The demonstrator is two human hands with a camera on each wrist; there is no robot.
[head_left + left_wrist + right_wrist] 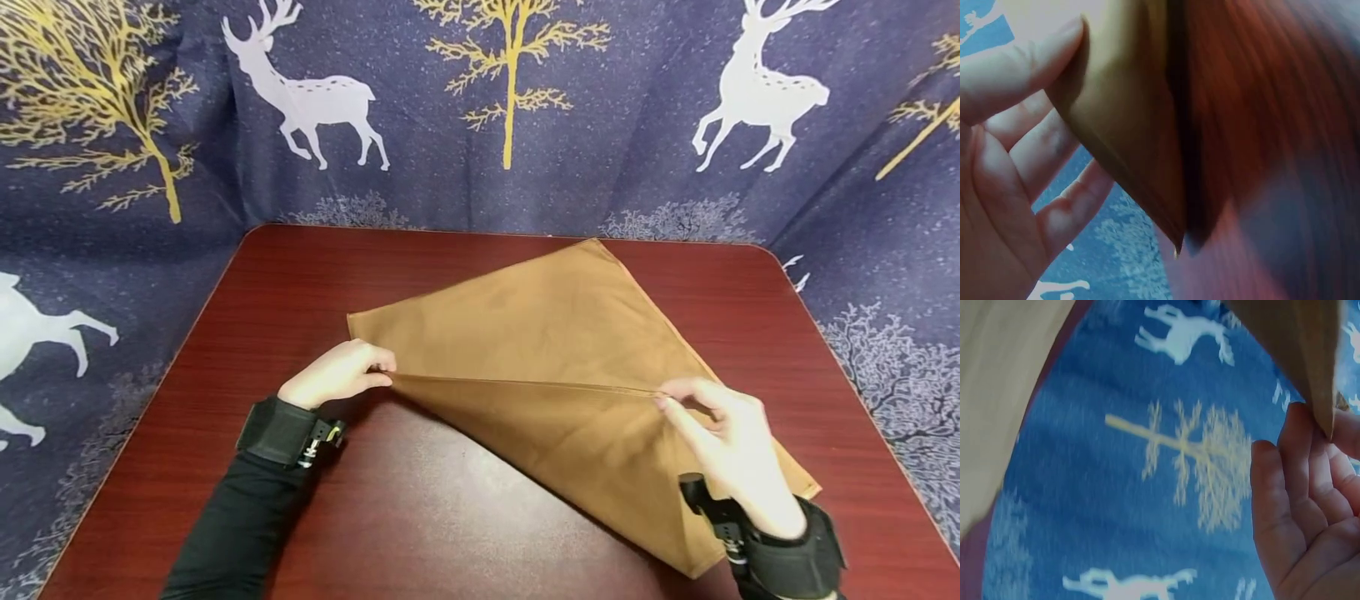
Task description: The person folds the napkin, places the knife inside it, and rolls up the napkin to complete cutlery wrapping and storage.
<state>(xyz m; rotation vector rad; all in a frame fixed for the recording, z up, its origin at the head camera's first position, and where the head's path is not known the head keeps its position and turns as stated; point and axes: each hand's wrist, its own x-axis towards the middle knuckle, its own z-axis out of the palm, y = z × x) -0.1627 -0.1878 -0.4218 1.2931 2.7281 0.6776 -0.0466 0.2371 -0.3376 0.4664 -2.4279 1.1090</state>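
Note:
A brown cloth [525, 325] with stitched edges lies at a slant on the table, its near part raised in a straight line between two hands. At the left end of that line my left hand [341, 371] pinches the cloth between thumb and fingers. In the left wrist view the cloth [1122, 125] hangs from the thumb down to a pointed corner. My right hand [727, 433] pinches the right end of the raised line. The right wrist view has its fingertips at a narrow point of the cloth [1310, 362]. Below the line, a slack flap slopes toward the near side.
The dark red wooden table [465, 500] has rounded far corners. Behind it and along both sides hangs a blue curtain [420, 108] printed with white deer and yellow trees. Each wrist wears a black strap [277, 429] with a small camera mount.

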